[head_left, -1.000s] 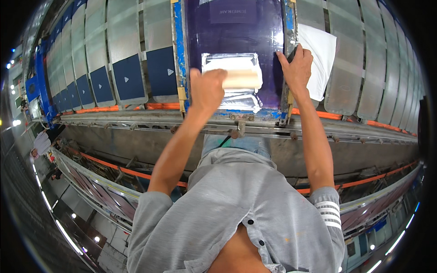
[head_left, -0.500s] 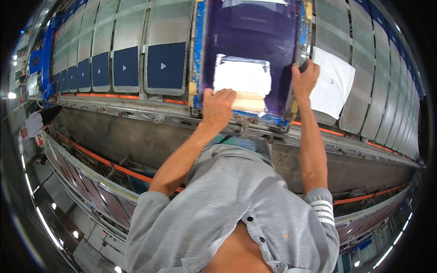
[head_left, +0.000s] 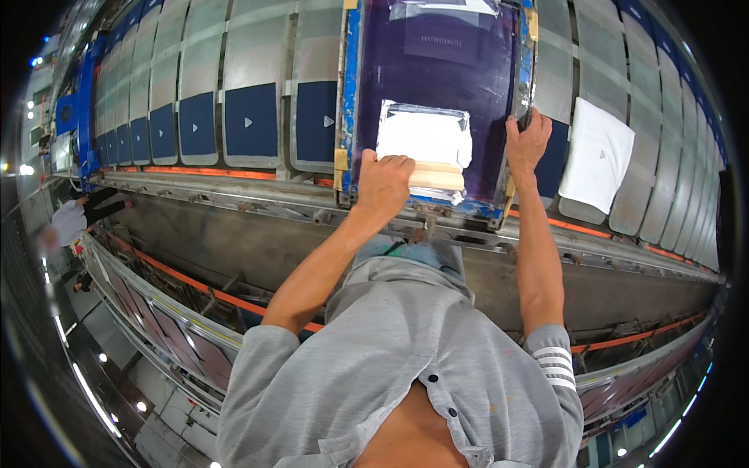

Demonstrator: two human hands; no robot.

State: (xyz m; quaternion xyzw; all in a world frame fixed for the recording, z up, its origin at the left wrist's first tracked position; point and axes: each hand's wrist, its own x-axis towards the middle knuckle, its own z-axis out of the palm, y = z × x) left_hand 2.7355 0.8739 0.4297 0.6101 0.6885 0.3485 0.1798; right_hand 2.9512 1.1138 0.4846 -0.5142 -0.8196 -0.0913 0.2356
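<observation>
A purple printing screen (head_left: 468, 78) in a blue-edged frame lies before me, across the row of grey pallets. Toward its near end is a white ink patch (head_left: 421, 134). My left hand (head_left: 384, 186) is closed on the left end of a squeegee (head_left: 437, 176) with a pale wooden handle, which sits at the near side of the white patch. At the frame's right side my right hand (head_left: 529, 144) curls its fingers around the rail (head_left: 524, 86). Navy fabric (head_left: 555, 156) shows just beyond that hand.
Navy fabric pieces (head_left: 250, 125) with small triangle marks lie on pallets to the left. A white cloth (head_left: 598, 156) covers a pallet at right. A metal rail (head_left: 234, 185) runs along the near edge. Another person (head_left: 70, 222) is at far left.
The screen has shifted left relative to the pallets. A strip of navy fabric now shows between its right side and the white cloth. Both hands keep their holds.
</observation>
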